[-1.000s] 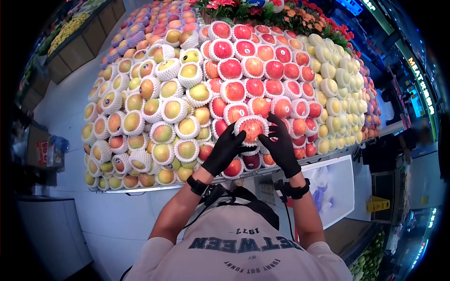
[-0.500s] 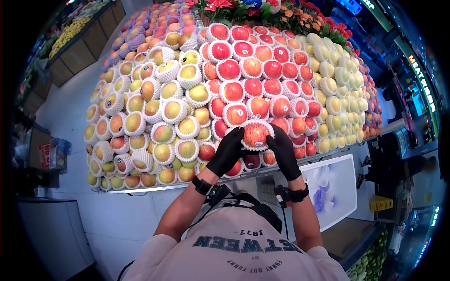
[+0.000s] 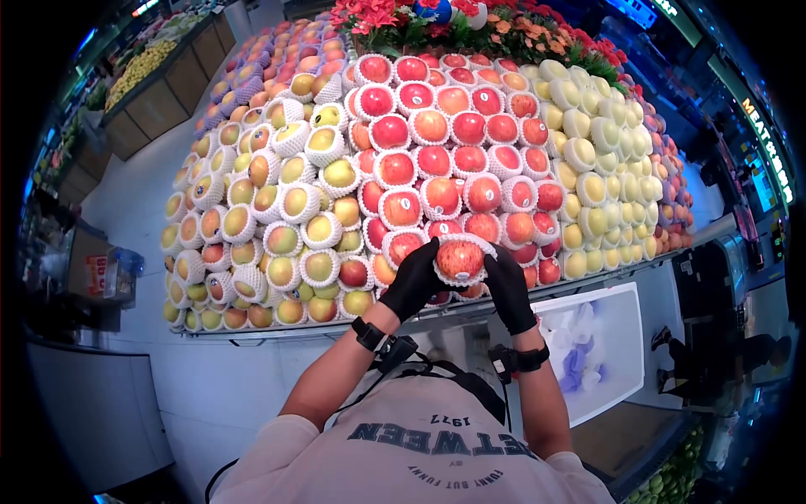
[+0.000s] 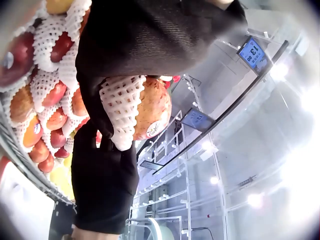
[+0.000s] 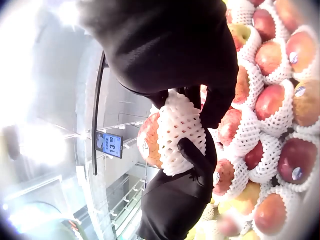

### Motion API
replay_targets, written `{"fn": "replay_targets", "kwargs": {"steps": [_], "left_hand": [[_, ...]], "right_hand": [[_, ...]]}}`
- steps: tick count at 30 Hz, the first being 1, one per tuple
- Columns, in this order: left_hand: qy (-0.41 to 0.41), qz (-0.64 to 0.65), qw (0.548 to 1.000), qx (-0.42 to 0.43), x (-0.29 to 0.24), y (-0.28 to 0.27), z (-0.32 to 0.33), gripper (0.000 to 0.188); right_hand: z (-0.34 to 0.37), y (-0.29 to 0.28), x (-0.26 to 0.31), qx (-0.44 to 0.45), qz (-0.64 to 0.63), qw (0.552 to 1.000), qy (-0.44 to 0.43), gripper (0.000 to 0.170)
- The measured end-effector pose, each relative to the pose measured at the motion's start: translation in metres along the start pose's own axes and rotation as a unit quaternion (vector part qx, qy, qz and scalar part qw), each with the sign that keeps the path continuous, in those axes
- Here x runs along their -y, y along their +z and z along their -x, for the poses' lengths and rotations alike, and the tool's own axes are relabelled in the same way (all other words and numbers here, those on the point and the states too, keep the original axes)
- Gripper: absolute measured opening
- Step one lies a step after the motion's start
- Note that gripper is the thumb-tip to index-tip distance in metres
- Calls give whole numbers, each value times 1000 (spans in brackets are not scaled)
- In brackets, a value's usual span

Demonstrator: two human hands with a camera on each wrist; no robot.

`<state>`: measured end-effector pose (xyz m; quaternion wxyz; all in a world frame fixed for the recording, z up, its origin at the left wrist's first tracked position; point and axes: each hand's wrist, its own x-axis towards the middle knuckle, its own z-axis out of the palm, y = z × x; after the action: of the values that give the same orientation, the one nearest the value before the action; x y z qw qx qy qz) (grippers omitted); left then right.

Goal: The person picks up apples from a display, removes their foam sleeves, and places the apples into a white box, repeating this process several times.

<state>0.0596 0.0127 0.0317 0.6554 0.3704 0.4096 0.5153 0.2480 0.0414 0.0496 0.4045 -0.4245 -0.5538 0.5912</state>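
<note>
A red apple (image 3: pixel 460 259) in a white foam net is held between both black-gloved hands, above the near edge of the fruit display. My left hand (image 3: pixel 413 279) grips its left side, my right hand (image 3: pixel 507 290) its right side. In the left wrist view the apple (image 4: pixel 152 107) shows an oval sticker, and the foam net (image 4: pixel 123 110) covers the side towards the hands. The right wrist view shows fingers curled round the netted apple (image 5: pixel 149 140), with a thumb pressed on the foam (image 5: pixel 181 130).
Rows of netted red apples (image 3: pixel 395 168) lie just beyond the hands, yellow-green ones (image 3: pixel 281 239) to the left, pale yellow fruit (image 3: pixel 592 189) to the right. Flowers (image 3: pixel 529 38) stand at the back. A white bin (image 3: pixel 621 336) is right of the body, below the display edge.
The fingers of my right hand have closed in round the apple. Both hands have drawn it slightly down and towards the body, and its sticker has come to face the camera.
</note>
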Motion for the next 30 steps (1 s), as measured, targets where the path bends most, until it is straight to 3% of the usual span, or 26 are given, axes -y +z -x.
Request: {"fn": "replay_targets", "kwargs": {"steps": [3,4,6,7,10,11,12,14,15,17,19,21,25,26,27,28,30], "left_hand": [[-25,76,997,4,-4,19,5,39],[-104,194,975,-11,-4,22,4,43],[-120,300,946,0,5,30,0,49],[-29,167,985,31,9,33,3,50],[24,74,995,70,18,40,3,46],[-62,238,967,62,20,44,2,47],[-144,393,907,50,22,47,0,48],[-95,262,959,48,31,54,1,55],[-21,95,994,50,37,59,3,55],[84,-180,979,46,39,67,7,55],[140,-382,913,34,39,72,8,55],[143,-358,922,25,43,81,9,56],[139,-383,913,29,53,86,8,49],[50,-170,984,16,54,89,7,47],[-41,53,998,-1,55,93,7,45],[-129,273,953,-18,56,96,6,44],[-106,219,970,-25,66,95,7,44]], "right_hand": [[2,-15,-5,-1,-31,999,10,34],[3,-18,-8,-6,-44,999,16,34],[2,-26,-14,-16,-29,999,26,33],[5,-29,-13,-10,-28,999,42,33],[19,-40,-12,-8,-59,996,63,34],[23,-45,-16,-13,-60,996,65,34],[26,-49,-19,-16,-59,996,65,34],[33,-56,-21,-30,-69,995,68,31],[33,-61,-26,-31,-62,995,68,30],[36,-65,-27,-38,-70,994,70,29],[39,-72,-26,-31,-59,995,74,30],[38,-80,-36,-32,-89,991,91,34],[46,-90,-63,40,-9,997,-71,50],[46,-91,-66,62,-32,995,-74,51],[47,-94,-68,77,4,994,-77,50],[48,-95,-67,92,40,992,-82,50],[53,-100,-47,103,228,964,-93,46]]}}
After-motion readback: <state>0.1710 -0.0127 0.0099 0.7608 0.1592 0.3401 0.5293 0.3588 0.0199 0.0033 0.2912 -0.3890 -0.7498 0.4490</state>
